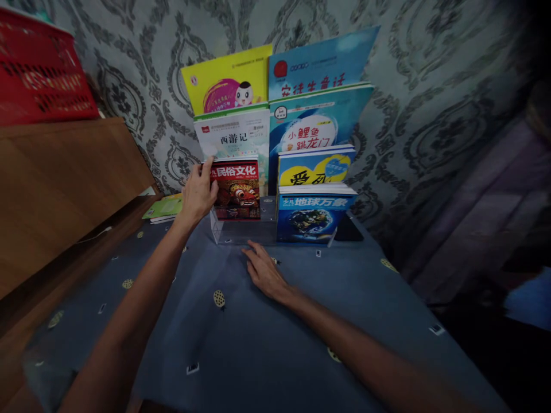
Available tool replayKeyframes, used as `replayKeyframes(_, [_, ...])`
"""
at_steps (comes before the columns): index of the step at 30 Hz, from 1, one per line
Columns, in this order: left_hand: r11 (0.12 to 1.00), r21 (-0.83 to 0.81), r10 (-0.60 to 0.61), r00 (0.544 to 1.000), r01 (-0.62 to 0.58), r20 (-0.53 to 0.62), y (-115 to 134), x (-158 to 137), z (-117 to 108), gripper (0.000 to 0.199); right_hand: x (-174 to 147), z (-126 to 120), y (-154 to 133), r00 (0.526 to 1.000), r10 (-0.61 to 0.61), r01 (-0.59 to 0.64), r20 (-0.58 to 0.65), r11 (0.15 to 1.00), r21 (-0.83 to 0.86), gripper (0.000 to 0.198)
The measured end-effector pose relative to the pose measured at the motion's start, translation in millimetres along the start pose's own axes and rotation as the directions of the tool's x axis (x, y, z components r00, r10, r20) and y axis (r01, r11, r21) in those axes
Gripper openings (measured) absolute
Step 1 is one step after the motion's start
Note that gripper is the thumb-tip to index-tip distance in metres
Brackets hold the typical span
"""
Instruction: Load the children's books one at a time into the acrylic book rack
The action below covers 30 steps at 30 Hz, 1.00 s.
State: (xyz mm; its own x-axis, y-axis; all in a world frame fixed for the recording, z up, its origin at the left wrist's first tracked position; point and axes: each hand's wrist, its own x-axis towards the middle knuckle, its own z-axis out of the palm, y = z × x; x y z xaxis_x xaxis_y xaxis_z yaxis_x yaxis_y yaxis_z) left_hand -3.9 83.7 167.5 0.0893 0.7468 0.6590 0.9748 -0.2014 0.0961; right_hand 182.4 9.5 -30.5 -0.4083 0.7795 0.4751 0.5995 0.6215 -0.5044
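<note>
Red book (238, 192): white title characters, mask-like red-and-gold face; upright at clear rack's (243, 233) left front, bottom edge above base. Left grip (199, 193) pinching its left edge; right grip (264, 273) empty, loosely spread, near rack.

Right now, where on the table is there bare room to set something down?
Widest: the cloth between the left forearm and right forearm. Another patch spreads in front of the globe book, right of the right hand. The back is crowded: books fill much of the rack, and the left hand grips the red book.
</note>
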Motion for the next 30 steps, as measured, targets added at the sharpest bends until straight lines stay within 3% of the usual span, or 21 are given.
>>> replayKeyframes(21, [0.996,-0.074,0.042,0.999,-0.042,-0.002,-4,-17,-5,0.069,-1,6,10,1.000,-0.017,0.017,-0.013,1.000,-0.008,0.044])
replayKeyframes(25, [0.985,-0.161,0.058,0.997,-0.064,-0.043,-9,-23,4,0.072,0,5,9,1.000,-0.011,0.011,-0.008,1.000,-0.022,0.043])
replayKeyframes(30, [0.974,-0.223,0.008,0.995,-0.030,-0.097,-30,-41,30,0.074,0,8,13,0.999,-0.031,0.029,-0.045,0.999,-0.039,0.040])
